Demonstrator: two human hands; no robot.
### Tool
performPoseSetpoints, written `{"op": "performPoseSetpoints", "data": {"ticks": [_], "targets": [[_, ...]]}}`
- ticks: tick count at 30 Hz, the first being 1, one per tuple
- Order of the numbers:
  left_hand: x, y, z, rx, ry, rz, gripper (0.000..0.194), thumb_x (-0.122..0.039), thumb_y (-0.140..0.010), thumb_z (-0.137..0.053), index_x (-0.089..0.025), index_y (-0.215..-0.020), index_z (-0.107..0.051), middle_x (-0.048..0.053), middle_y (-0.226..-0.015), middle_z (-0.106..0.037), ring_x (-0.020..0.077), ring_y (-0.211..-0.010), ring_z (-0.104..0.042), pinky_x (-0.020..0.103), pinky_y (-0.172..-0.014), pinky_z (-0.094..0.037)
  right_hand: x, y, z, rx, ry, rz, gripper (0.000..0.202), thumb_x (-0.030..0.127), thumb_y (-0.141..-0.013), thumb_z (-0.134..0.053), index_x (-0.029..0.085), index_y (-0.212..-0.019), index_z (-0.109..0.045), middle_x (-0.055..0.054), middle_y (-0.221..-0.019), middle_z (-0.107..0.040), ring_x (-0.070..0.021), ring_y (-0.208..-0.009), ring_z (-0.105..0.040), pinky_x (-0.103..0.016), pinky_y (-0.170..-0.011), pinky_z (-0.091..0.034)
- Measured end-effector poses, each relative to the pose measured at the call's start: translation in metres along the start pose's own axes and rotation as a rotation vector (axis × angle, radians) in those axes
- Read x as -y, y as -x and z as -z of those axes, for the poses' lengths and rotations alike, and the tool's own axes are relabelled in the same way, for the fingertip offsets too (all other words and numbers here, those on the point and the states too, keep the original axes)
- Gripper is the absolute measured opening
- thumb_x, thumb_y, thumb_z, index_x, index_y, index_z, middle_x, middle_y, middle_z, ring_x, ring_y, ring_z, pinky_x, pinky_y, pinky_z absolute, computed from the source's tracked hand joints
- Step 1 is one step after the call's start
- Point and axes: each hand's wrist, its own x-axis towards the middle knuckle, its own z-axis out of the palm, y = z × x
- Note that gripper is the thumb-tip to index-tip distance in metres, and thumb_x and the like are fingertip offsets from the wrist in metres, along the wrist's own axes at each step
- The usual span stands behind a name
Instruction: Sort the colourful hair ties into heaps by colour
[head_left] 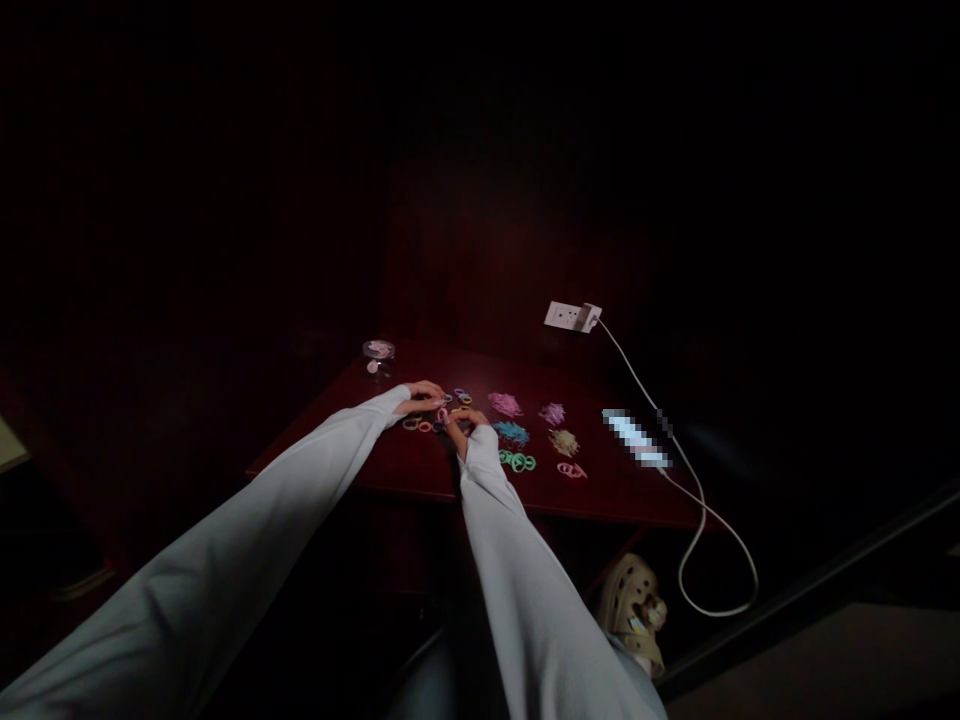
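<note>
Over a group of mixed-colour hair ties (pixel 412 424) on the dark red table, my left hand (pixel 424 396) is closed, its fingertips low among the ties. Close to its right, my right hand (pixel 466 424) has its thumb and fingers together at a small pink tie (pixel 442 414). What my left fingertips hold, if anything, is too small to make out. Right of my hands lie separate piles: pink (pixel 505 404), blue (pixel 512 432), green (pixel 518 461), purple (pixel 553 413), beige (pixel 564 443) and a few pink-red ties (pixel 571 470).
A clear round jar (pixel 379 360) stands at the table's back left. At the right lies a blurred-out bright device (pixel 636 438) with a white cable (pixel 701 490) running to a wall socket (pixel 564 316). A beige clog (pixel 632 608) is below the table's front edge (pixel 600 517).
</note>
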Motion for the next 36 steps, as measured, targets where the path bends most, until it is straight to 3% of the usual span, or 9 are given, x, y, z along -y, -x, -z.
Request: {"op": "performPoseSetpoints", "data": {"ticks": [4,7,10,12,15,19,23,28,36], "targets": [[0.002,0.000,0.004,-0.105,-0.173,-0.050,0.053,-0.070,-0.071,-0.068,-0.018,-0.078,-0.074,0.008,-0.098,-0.071,0.0202,-0.088,-0.063,0.034,-0.082,-0.049,-0.002,0.001,-0.004,0.001,0.017,0.006,0.029,0.050,-0.081,-0.064,0.022,-0.080,-0.075,0.000,-0.083,-0.068,-0.0108,-0.061,-0.049,-0.023,-0.062,-0.042],[0.004,0.002,0.007,-0.137,-0.350,-0.101,0.045,-0.065,-0.074,-0.069,-0.020,-0.075,-0.076,0.006,-0.092,-0.072,0.0207,-0.090,-0.064,0.035,-0.086,-0.046,0.000,0.003,-0.002,0.001,0.036,0.037,0.029,0.049,-0.083,-0.064,0.022,-0.081,-0.075,-0.001,-0.085,-0.068,-0.0117,-0.063,-0.051,-0.024,-0.062,-0.043],[0.005,0.006,0.009,-0.100,-0.474,-0.104,0.036,-0.059,-0.076,-0.071,-0.024,-0.079,-0.079,0.004,-0.094,-0.074,0.0209,-0.092,-0.063,0.036,-0.089,-0.043,0.007,0.003,0.018,0.034,0.123,0.145,0.024,0.043,-0.085,-0.063,0.022,-0.081,-0.074,-0.002,-0.088,-0.069,-0.0139,-0.072,-0.056,-0.026,-0.068,-0.044],[0.003,0.009,0.008,-0.067,-0.538,-0.082,0.032,-0.057,-0.077,-0.072,-0.027,-0.080,-0.080,0.003,-0.095,-0.074,0.0214,-0.094,-0.063,0.037,-0.091,-0.041,0.013,-0.001,0.046,0.084,0.244,0.248,0.021,0.039,-0.088,-0.061,0.023,-0.083,-0.074,-0.002,-0.088,-0.069,-0.0156,-0.081,-0.058,-0.027,-0.076,-0.045],[-0.005,0.013,0.007,-0.110,-0.596,-0.052,0.028,-0.055,-0.079,-0.071,-0.028,-0.079,-0.080,0.002,-0.098,-0.075,0.0224,-0.097,-0.061,0.038,-0.093,-0.037,0.019,-0.008,0.101,0.120,0.534,0.320,0.021,0.038,-0.092,-0.058,0.024,-0.088,-0.074,-0.003,-0.092,-0.069,-0.0173,-0.089,-0.058,-0.029,-0.082,-0.042],[-0.018,0.017,0.007,-0.074,-0.614,-0.048,0.027,-0.054,-0.082,-0.068,-0.030,-0.084,-0.080,0.000,-0.102,-0.075,0.0217,-0.099,-0.059,0.037,-0.092,-0.035,0.014,-0.008,0.173,0.116,0.837,0.242,0.023,0.040,-0.092,-0.057,0.025,-0.087,-0.073,-0.005,-0.090,-0.069,-0.0194,-0.089,-0.057,-0.029,-0.077,-0.038],[-0.024,0.018,0.008,-0.064,-0.628,-0.039,0.029,-0.055,-0.084,-0.066,-0.030,-0.086,-0.080,0.000,-0.102,-0.075,0.0216,-0.100,-0.058,0.037,-0.092,-0.032,-0.005,0.004,0.218,0.157,0.949,0.180,0.023,0.039,-0.092,-0.057,0.024,-0.083,-0.072,-0.005,-0.084,-0.069,-0.0195,-0.082,-0.056,-0.030,-0.072,-0.036],[-0.025,0.018,0.008,-0.047,-0.630,-0.030,0.031,-0.057,-0.085,-0.064,-0.030,-0.087,-0.080,0.000,-0.105,-0.075,0.0215,-0.101,-0.057,0.037,-0.092,-0.031,-0.021,0.014,0.235,0.206,0.974,0.081,0.016,0.033,-0.087,-0.063,0.022,-0.080,-0.072,-0.004,-0.082,-0.070,-0.0190,-0.078,-0.058,-0.030,-0.070,-0.037],[-0.020,0.019,0.008,-0.082,-0.587,-0.057,0.029,-0.055,-0.082,-0.067,-0.029,-0.082,-0.079,0.000,-0.101,-0.076,0.0210,-0.097,-0.057,0.036,-0.090,-0.031,-0.002,0.018,0.238,0.261,1.078,-0.040,0.014,0.033,-0.085,-0.065,0.024,-0.080,-0.075,-0.005,-0.087,-0.073,-0.0200,-0.083,-0.061,-0.031,-0.070,-0.035]]}}
